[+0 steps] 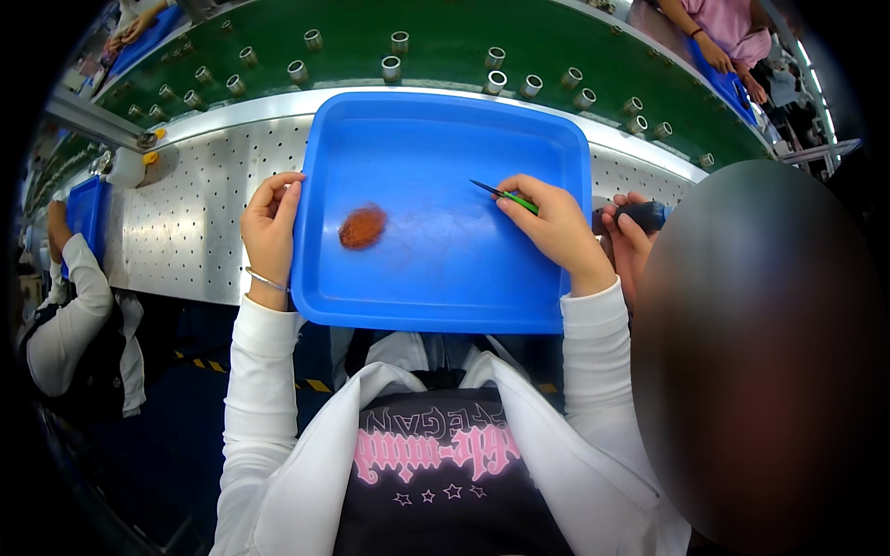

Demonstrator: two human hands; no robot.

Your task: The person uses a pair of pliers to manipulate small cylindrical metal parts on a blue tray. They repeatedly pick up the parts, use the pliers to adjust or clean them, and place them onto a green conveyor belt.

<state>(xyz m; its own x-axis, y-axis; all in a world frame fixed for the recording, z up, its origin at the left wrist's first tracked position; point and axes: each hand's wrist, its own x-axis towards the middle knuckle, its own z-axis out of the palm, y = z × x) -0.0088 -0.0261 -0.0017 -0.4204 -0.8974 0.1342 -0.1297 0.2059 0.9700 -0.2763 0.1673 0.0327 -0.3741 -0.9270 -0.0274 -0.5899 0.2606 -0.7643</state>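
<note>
Nearest, the shallow blue rectangular plastic tray [422,313] juts past the bench's near edge. On its floor, beside the left wall and somewhat nearer the near-left corner than the far-left, lies a rust-brown oval clump of fine hair-like strands [362,228]. Long axis oblique: near-left to far-right. Loose strands trail toward mid-floor.

Key relation: the clump lies left of, and slightly nearer the body than, the tip of the slim green-and-black tweezers [488,188]. The right hand [556,227] pinches these between thumb and forefinger, back of hand up, wrist by the right edge, tip aimed far-left. Whether the tips meet: cannot tell.

The left hand [269,230] is nearer the clump, but outside the left edge; thumb and forefinger close together at the rim. Gripping or merely resting: cannot tell.

Farther: perforated grey metal bench [209,218]; then a green conveyor belt [445,67] bearing short silvery metal cylinders [390,69].
</note>
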